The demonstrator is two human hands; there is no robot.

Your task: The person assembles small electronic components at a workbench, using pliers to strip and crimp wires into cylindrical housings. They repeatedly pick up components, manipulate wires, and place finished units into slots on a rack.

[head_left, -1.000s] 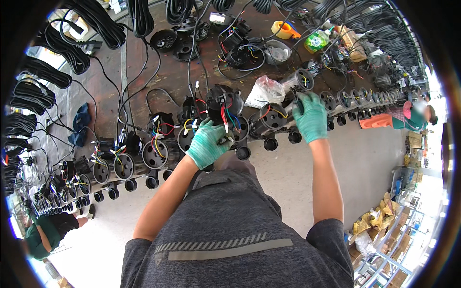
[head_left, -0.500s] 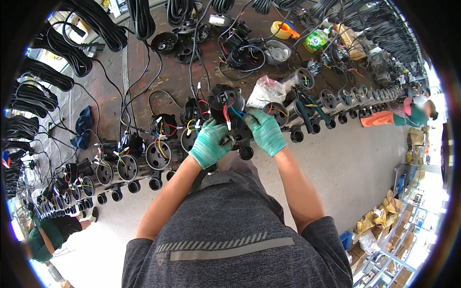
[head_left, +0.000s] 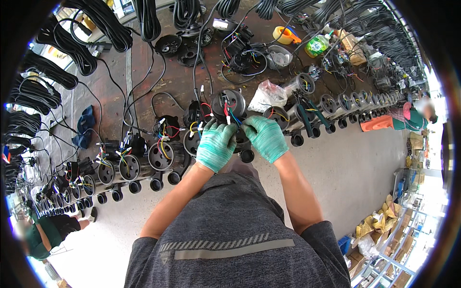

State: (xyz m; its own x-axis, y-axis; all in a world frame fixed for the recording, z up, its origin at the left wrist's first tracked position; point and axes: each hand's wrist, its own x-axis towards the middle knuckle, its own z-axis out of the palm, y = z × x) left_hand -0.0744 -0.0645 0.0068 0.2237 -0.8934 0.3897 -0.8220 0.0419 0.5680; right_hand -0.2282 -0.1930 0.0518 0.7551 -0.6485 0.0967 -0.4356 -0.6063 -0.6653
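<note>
Both my hands wear green knitted gloves and meet at the bench's near edge. Just beyond them sits a round dark motor cover (head_left: 227, 102), with red, blue and green wires and a white connector (head_left: 228, 118) hanging from it. My right hand (head_left: 265, 138) is closed, its thumb and finger pinching at the blue wire (head_left: 237, 121). Beside it my left hand (head_left: 217, 145) is closed too, back upward, fingertips curled in toward the wires; what it holds is hidden. Below the hands, a metal cylinder housing is partly covered by them.
Open cylinder housings (head_left: 161, 155) with wires line the bench edge on both sides. Green-handled pliers (head_left: 307, 114) lie across the housings at right, near a white plastic bag (head_left: 268, 95). Coiled black cables (head_left: 108, 30) hang along the far side. Other people work at far left and right.
My left hand has turned back upward and its fingers have come up to the wires. The right hand has shifted slightly inward. The round cover's face now shows lighter.
</note>
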